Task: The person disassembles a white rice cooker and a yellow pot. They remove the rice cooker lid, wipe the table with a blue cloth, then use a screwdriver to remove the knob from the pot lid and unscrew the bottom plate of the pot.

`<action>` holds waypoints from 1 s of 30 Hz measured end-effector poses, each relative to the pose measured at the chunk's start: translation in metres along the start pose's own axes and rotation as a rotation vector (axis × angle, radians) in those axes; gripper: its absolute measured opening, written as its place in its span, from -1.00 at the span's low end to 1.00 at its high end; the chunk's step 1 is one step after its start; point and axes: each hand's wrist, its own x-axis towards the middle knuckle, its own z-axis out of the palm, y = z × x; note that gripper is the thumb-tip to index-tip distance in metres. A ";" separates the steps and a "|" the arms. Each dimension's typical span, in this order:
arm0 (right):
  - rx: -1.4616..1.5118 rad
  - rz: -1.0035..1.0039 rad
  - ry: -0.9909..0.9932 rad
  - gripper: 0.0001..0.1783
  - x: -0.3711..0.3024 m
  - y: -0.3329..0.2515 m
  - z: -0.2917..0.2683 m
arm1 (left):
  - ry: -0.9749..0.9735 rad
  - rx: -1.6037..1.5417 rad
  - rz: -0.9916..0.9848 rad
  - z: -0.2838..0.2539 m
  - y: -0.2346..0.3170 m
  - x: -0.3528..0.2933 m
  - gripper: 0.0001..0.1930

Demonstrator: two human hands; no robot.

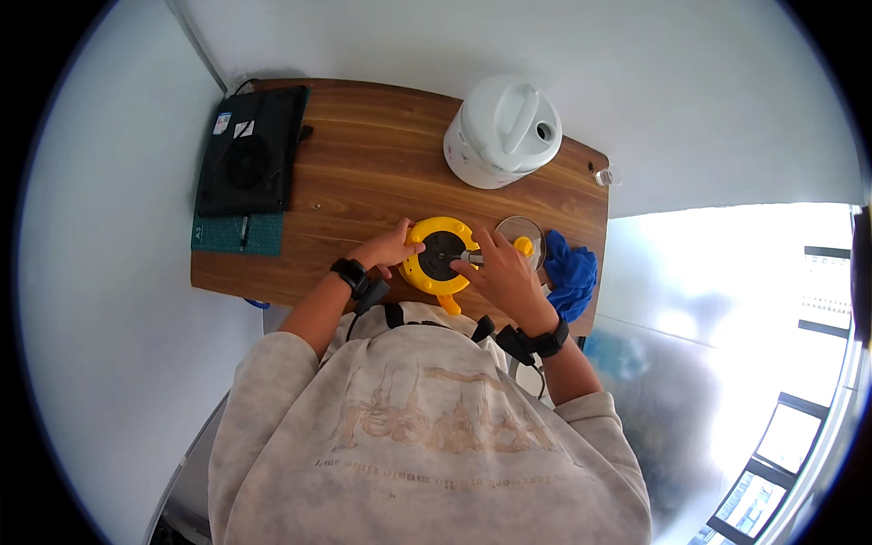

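Note:
A round yellow pot (pixel 420 280) lies at the table's front edge, its dark round bottom (pixel 440 247) facing up and its yellow handle pointing toward me. My left hand (pixel 391 249) grips its left rim, thumb over the top. Over the right part of the dark bottom, my right hand (pixel 505 276) is closed on a short silver-grey piece (pixel 470 258); its kind is hard to make out. Some right fingers stretch over the pot's right rim. Just beyond that hand lies a glass lid (pixel 510 229) with a yellow knob (pixel 523 245), partly covered by it.
At the right edge sits a crumpled blue cloth (pixel 570 274). A white lidded appliance (pixel 490 136) stands at the back, with a small clear cup (pixel 607 176) to its right. On the left, a black flat appliance (pixel 250 163) overlaps a green cutting mat (pixel 211 234) with a pen-like tool (pixel 243 232).

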 end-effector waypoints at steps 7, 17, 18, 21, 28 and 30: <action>-0.041 0.138 -0.169 -0.65 0.005 -0.004 -0.007 | 0.007 0.017 -0.023 -0.002 0.010 -0.012 -0.23; 0.037 -0.076 -0.050 -0.60 -0.011 -0.003 0.000 | 0.010 -0.010 -0.014 -0.001 0.008 -0.011 -0.25; -0.034 0.029 -0.115 -0.62 -0.009 -0.008 -0.005 | 0.011 -0.005 -0.021 -0.002 0.008 -0.011 -0.25; -0.177 0.198 -0.199 -0.64 -0.004 -0.015 -0.011 | 0.012 0.004 -0.032 -0.003 0.010 -0.012 -0.25; -0.002 -0.067 -0.044 -0.62 -0.009 0.002 0.004 | 0.006 -0.013 -0.015 -0.003 0.010 -0.013 -0.24; 0.009 -0.124 -0.068 -0.59 -0.009 0.003 0.003 | 0.005 -0.011 -0.017 -0.003 0.009 -0.013 -0.24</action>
